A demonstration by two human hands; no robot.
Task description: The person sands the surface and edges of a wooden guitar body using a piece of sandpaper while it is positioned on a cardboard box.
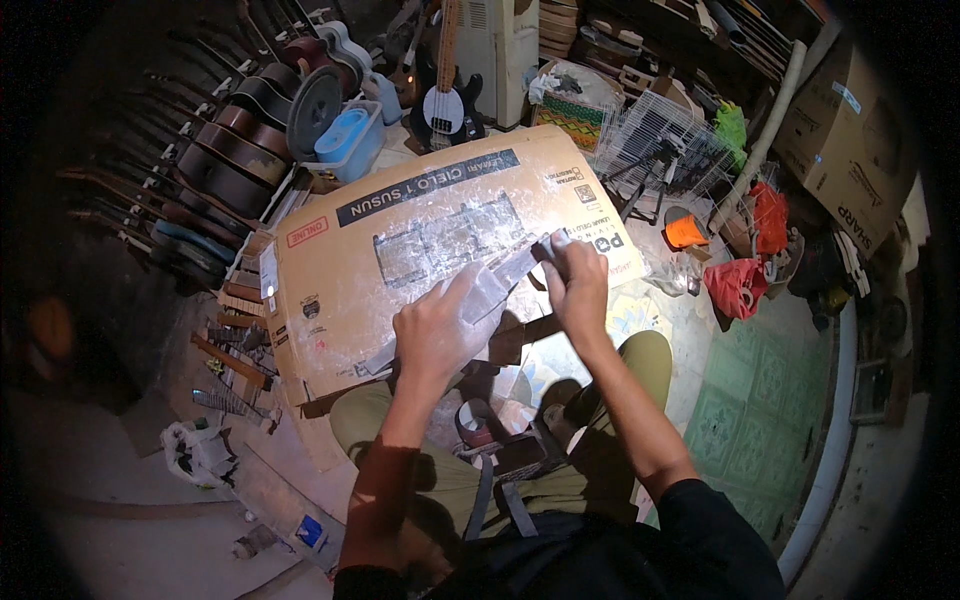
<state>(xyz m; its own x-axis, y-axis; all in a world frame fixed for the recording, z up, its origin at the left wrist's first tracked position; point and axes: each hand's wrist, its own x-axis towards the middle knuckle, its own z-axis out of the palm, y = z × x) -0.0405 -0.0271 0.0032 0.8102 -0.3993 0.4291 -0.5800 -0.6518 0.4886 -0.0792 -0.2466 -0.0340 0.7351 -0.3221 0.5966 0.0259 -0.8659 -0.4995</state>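
Observation:
My left hand (432,330) is closed over a pale grey, dusty block or folded sheet (482,295), which rests against a long, narrow grey strip (517,267) slanting up to the right. My right hand (578,285) grips the upper end of that strip, its fingers wrapped round it. Both are held over a large cardboard sheet (350,260) coated in whitish dust, lying across the area before my knees. A dark brown flat piece (530,330) sticks out below the strip. The strip's lower end is partly hidden by my left hand and forearm.
Racked guitars (220,160) stand left; a black-and-white guitar (443,115) and blue tub (345,135) are behind. Wire cages (655,135), red bags (735,290) and a big carton (840,150) are right. Wooden offcuts (230,360) lie at lower left.

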